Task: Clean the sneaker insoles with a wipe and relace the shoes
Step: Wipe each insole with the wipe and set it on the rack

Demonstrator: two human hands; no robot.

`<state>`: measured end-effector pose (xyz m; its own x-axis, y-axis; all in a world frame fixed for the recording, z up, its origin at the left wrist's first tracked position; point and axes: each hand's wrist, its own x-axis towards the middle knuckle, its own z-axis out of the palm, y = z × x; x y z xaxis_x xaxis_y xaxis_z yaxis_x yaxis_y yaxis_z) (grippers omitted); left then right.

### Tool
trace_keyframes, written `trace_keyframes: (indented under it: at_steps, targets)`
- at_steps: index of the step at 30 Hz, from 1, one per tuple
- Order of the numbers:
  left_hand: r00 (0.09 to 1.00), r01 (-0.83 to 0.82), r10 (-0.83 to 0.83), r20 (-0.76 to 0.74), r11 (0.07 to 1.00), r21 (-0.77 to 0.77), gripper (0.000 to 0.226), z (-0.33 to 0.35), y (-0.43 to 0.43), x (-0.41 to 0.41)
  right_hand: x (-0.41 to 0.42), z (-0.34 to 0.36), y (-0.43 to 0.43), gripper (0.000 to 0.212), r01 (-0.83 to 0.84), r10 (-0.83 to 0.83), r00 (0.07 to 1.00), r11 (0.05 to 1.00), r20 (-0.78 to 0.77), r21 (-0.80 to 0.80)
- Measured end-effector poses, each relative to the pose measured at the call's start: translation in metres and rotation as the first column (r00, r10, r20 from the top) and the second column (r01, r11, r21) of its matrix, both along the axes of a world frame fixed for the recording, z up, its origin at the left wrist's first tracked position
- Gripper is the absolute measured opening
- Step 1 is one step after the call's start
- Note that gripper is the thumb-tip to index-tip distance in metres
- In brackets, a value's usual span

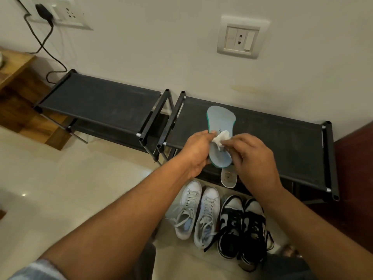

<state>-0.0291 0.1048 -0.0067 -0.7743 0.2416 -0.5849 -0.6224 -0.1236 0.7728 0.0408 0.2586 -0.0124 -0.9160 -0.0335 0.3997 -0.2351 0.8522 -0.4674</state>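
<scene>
Insole: we hold a pale blue insole (pixel 221 120) with a green edge above the black shoe rack (pixel 282 142), toe end towards twelve o'clock and heel end towards six.
Left grip: the left grip (pixel 196 150) closes round the insole's edge at nine o'clock, with the thumb on the top face near the middle and the fingers underneath.
Right grip: the right grip (pixel 254 158) pinches a crumpled white wipe (pixel 222 138) and presses it on the middle of the insole, coming in from three o'clock.
Handling, insole: we judge it light, thin and spongy. It bends readily, so it needs backing from beneath just where the wipe presses, or it will bow away. Once damp, the face may turn slick. The narrow waist, taken by the edges, seems the best place to hold it.
Handling, wipe: it is soft and limp, and works best bunched into a pad. We think hard rubbing could tear it.
Second insole: a whitish insole (pixel 228 178) lies at six o'clock of the held one, partly hidden behind the right grip. We cannot tell what it rests on.
Shoes: white sneakers (pixel 196 213) stand on the floor (pixel 60 178) at seven o'clock of the insole, and black-and-white sneakers (pixel 242 225) at five o'clock with their laces trailing loose.
Stage: we judge the wiping to be under way and the relacing not yet begun.
</scene>
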Motion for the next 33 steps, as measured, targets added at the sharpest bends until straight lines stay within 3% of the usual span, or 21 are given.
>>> trace_keyframes:
  at_steps: [4, 7, 8, 12, 16, 20, 23, 27, 31, 33]
  targets:
    - [1.0, 0.006, -0.006, 0.015, 1.0, 0.013, 0.029, -0.005, 0.002, 0.003, 0.013, -0.004, -0.014, 0.024, -0.186, 0.186, 0.983, 0.976, 0.01, 0.113]
    - [0.999, 0.041, -0.042, -0.026, 0.999, -0.023, 0.028, -0.002, 0.003, 0.004, -0.004, -0.002, 0.007, 0.021, 0.058, -0.058, 0.998, 0.998, -0.005, -0.016]
    - [0.997, 0.05, -0.052, -0.054, 0.998, -0.038, 0.027, -0.003, 0.002, 0.004, -0.003, -0.002, 0.002, 0.02, 0.063, -0.063, 0.998, 0.998, -0.002, -0.016]
    - [0.988, 0.112, -0.118, -0.098, 0.991, -0.07, 0.034, -0.005, -0.001, 0.005, 0.017, -0.005, -0.029, 0.024, -0.225, 0.219, 0.974, 0.967, 0.064, 0.117]
    - [0.96, 0.169, -0.2, -0.198, 0.972, -0.162, 0.032, -0.005, 0.0, 0.003, -0.003, 0.004, 0.001, 0.021, 0.081, -0.08, 0.996, 0.996, 0.032, -0.03]
    - [0.936, 0.256, -0.293, -0.195, 0.947, -0.194, 0.033, -0.01, -0.004, 0.005, 0.012, 0.001, -0.01, 0.023, -0.101, 0.099, 0.992, 0.995, 0.073, 0.013]
    - [0.922, 0.297, -0.329, -0.207, 0.939, -0.172, 0.033, -0.003, -0.006, 0.004, 0.0, 0.005, 0.015, 0.021, 0.08, -0.074, 0.996, 0.991, 0.055, -0.108]
    - [0.921, 0.326, -0.334, -0.198, 0.943, -0.072, 0.032, 0.005, -0.013, 0.004, 0.012, 0.007, -0.006, 0.022, -0.142, 0.145, 0.989, 0.987, 0.038, -0.081]
    - [0.919, 0.348, -0.364, -0.154, 0.93, -0.12, 0.032, 0.009, -0.016, 0.002, -0.001, 0.007, 0.018, 0.02, 0.06, -0.06, 0.998, 0.982, 0.007, -0.178]
    - [0.92, 0.357, -0.365, -0.142, 0.931, -0.08, 0.032, 0.008, -0.019, 0.001, 0.006, 0.01, 0.003, 0.02, -0.03, 0.031, 1.0, 0.987, 0.006, -0.155]
